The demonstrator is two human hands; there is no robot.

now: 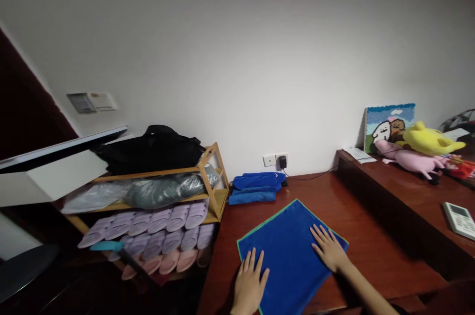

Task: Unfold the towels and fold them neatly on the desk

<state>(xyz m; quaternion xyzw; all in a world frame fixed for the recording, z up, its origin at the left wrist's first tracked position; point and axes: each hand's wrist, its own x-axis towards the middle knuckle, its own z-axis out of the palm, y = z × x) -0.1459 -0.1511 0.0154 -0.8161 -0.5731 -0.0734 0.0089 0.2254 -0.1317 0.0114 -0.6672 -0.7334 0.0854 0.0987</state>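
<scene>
A blue cloth [287,250] with a green edge lies spread out on the reddish-brown wooden table [356,206], one corner pointing to the wall. My left hand [249,280] rests flat on its left side, fingers apart. On the right part of the cloth, close to its right corner, my right hand [328,248] also lies flat with the fingers stretched out. Neither hand grips anything. The near end of the cloth runs out of view at the bottom.
Folded blue cloths [256,187] lie by the wall. A plugged-in black adapter [282,162] trails a cable. On the left stands a wooden rack [215,181] with slippers [178,217] and a black bag [156,151]. Plush toys [426,139] and a calculator-like device [460,219] sit on the raised right ledge.
</scene>
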